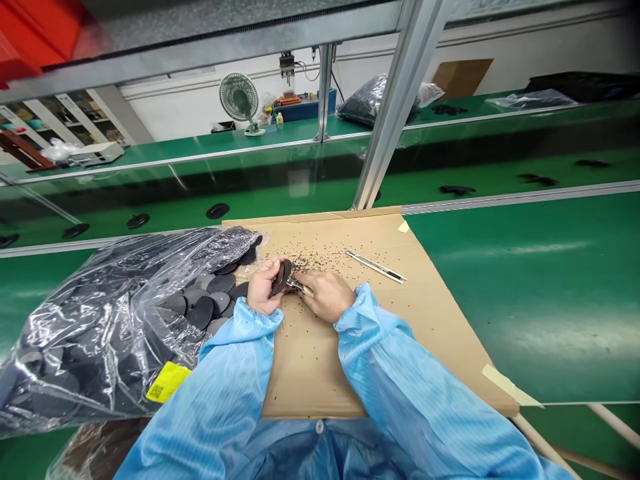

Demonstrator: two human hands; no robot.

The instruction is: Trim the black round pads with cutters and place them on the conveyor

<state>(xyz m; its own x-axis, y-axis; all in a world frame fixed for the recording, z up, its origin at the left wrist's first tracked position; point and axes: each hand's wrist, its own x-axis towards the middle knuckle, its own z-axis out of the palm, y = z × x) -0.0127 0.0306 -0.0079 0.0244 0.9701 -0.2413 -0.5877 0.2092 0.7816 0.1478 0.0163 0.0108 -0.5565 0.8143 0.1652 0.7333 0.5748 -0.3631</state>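
My left hand is closed around a dark round disc, held tilted on edge above the cardboard sheet. In my closed right hand is a pair of small metal pliers with pale handles, their jaws at the edge of the disc. Many tiny black bits lie scattered on the cardboard just beyond both hands. To the right of them rests a slim utility knife. At my left, a clear plastic bag spills similar black and grey discs toward my left hand.
A yellow label is on the bag. Behind the cardboard runs a green conveyor belt carrying black round parts. A metal post rises at the far edge. A fan stands on the far bench.
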